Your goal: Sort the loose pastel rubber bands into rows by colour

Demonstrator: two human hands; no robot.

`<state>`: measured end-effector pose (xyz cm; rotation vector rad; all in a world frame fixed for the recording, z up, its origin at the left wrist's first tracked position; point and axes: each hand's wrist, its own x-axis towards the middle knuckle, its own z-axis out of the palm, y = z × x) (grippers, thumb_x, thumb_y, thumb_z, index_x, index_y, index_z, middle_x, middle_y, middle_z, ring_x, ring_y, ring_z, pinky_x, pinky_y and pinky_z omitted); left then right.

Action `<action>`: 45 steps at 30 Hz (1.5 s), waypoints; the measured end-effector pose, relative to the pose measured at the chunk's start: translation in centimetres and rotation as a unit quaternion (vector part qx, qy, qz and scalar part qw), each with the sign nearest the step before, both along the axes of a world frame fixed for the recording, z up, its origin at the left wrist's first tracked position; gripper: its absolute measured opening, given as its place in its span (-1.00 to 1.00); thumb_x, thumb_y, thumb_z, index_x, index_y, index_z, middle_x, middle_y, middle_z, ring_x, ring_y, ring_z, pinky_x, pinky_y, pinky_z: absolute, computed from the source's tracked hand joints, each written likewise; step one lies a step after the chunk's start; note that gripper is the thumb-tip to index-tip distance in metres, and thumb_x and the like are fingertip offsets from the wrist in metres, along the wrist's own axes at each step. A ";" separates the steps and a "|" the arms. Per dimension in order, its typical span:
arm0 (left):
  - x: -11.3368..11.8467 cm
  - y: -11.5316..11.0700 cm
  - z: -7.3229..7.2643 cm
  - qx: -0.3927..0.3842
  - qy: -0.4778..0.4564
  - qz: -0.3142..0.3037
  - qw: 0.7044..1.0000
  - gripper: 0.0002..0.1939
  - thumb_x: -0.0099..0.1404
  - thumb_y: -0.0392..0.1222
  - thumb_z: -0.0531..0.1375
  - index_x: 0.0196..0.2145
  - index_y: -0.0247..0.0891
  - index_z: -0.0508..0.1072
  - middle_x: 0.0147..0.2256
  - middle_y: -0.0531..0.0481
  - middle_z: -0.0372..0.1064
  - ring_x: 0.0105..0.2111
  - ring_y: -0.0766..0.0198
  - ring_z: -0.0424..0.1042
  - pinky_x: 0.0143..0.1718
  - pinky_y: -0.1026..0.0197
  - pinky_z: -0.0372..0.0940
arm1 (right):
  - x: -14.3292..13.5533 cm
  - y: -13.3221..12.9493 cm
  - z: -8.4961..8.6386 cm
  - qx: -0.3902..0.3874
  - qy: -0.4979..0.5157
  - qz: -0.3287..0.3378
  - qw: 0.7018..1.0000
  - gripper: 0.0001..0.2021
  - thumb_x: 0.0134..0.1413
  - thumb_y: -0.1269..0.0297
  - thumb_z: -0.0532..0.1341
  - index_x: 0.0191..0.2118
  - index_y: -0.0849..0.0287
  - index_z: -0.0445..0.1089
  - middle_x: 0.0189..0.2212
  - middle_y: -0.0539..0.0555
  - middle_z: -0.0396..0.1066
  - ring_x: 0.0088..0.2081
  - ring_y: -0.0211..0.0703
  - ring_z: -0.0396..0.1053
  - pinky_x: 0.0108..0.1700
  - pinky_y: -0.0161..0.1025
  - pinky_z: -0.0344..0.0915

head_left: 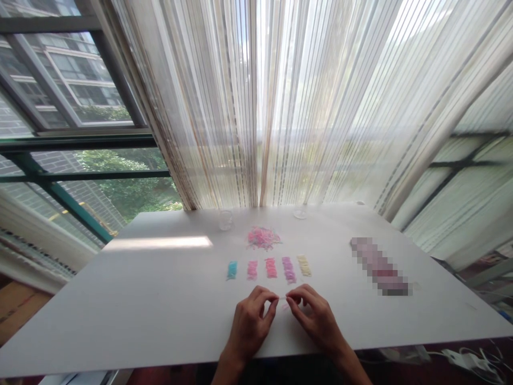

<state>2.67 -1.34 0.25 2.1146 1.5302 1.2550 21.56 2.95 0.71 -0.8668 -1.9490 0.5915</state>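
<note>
My left hand [251,323] and my right hand [315,316] face each other near the table's front edge, thumb and index finger pinched on each. Between the fingertips runs a thin pale piece [282,298], too small to name. Small pink bits [285,307] lie just below it. Beyond my hands stand separate groups of little pieces in a row: teal [232,270], light pink [252,270], coral red [271,268], purple [288,269] and yellow [303,266]. Behind them is a loose mixed pile [263,238], mostly pink.
On the white table [140,299], a clear cup [225,220] stands at the back left of the pile and a clear round lid or dish [300,214] at the back right. A pixelated pinkish object [379,267] lies on the right. White cables [468,361] hang below the right edge.
</note>
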 end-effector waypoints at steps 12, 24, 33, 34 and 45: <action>0.0 0.0 -0.3 -0.006 -0.015 0.008 1.000 -0.93 0.41 -0.22 0.18 -0.20 -0.19 0.48 -0.27 0.01 0.48 -0.49 0.38 0.37 -0.45 0.35 0.32 | -0.1 0.2 -0.3 0.001 0.009 0.000 1.000 -0.90 0.30 0.34 0.21 -0.28 0.10 0.45 -0.41 0.01 0.43 -0.38 -0.20 0.40 -0.33 -0.32 0.36; 0.0 -0.1 -0.3 -0.004 -0.012 0.001 1.000 -0.93 0.41 -0.22 0.19 -0.21 -0.18 0.49 -0.29 0.03 0.47 -0.53 0.40 0.33 -0.45 0.34 0.31 | -0.1 0.1 -0.8 0.003 0.001 0.015 1.000 -0.91 0.28 0.39 0.21 -0.26 0.10 0.45 -0.39 0.02 0.43 -0.36 -0.19 0.42 -0.28 -0.31 0.38; 0.0 0.0 -0.4 0.000 -0.015 -0.002 1.000 -0.91 0.44 -0.21 0.17 -0.23 -0.18 0.48 -0.30 0.03 0.46 -0.51 0.39 0.35 -0.44 0.34 0.31 | -0.1 0.2 -0.6 -0.007 0.001 0.014 1.000 -0.91 0.26 0.38 0.23 -0.16 0.09 0.45 -0.34 0.02 0.44 -0.34 -0.19 0.43 -0.28 -0.31 0.40; 0.0 0.0 -0.3 0.003 -0.016 -0.001 1.000 -0.90 0.44 -0.21 0.16 -0.23 -0.18 0.48 -0.30 0.02 0.47 -0.50 0.39 0.36 -0.44 0.34 0.31 | -0.1 0.2 -0.7 -0.007 0.004 0.013 1.000 -0.89 0.25 0.38 0.24 -0.12 0.09 0.44 -0.33 0.03 0.44 -0.34 -0.19 0.43 -0.28 -0.31 0.41; 0.0 0.1 -0.4 0.006 -0.012 0.002 1.000 -0.89 0.46 -0.20 0.14 -0.22 -0.18 0.48 -0.29 0.01 0.46 -0.50 0.38 0.37 -0.44 0.34 0.31 | -0.1 0.3 -0.9 0.010 0.007 0.005 1.000 -0.93 0.28 0.38 0.20 -0.23 0.10 0.42 -0.37 0.02 0.43 -0.37 -0.21 0.40 -0.30 -0.32 0.39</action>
